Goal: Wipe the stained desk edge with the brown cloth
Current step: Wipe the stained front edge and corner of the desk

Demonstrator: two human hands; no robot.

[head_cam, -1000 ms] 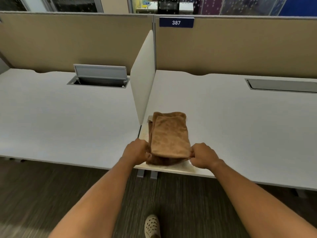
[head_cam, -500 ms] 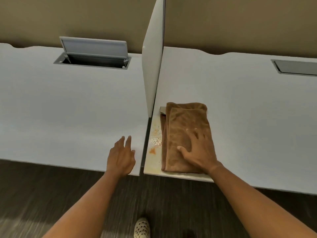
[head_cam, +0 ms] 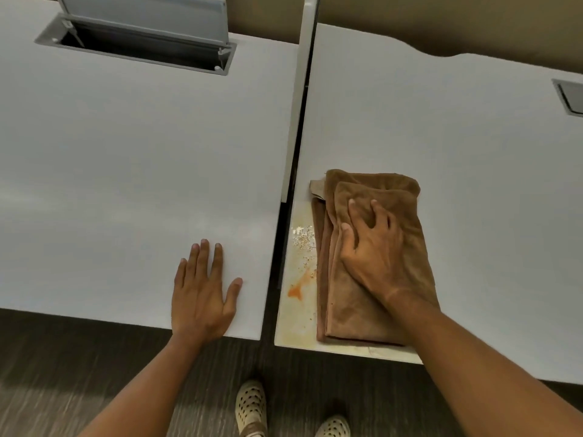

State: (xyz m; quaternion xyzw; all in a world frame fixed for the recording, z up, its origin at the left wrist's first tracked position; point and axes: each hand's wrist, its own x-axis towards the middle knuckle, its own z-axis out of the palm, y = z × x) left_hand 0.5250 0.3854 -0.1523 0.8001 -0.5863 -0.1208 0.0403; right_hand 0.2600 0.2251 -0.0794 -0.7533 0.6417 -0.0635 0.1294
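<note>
two white desks side by side, parted by a narrow gap and an upright divider [head_cam: 301, 99]. the folded brown cloth [head_cam: 372, 253] lies on the right desk [head_cam: 441, 137], near its front left corner, just beside the stain [head_cam: 298, 290] and crumbs [head_cam: 304, 239] along that desk's left edge. the right hand [head_cam: 372, 247] presses down on the cloth, fingers spread and slightly curled, gripping nothing. the left hand [head_cam: 202, 291] rests flat and open on the left desk [head_cam: 126, 168] near its front edge, holding nothing. an open cable hatch [head_cam: 142, 36] sits at the back of the left desk.
</note>
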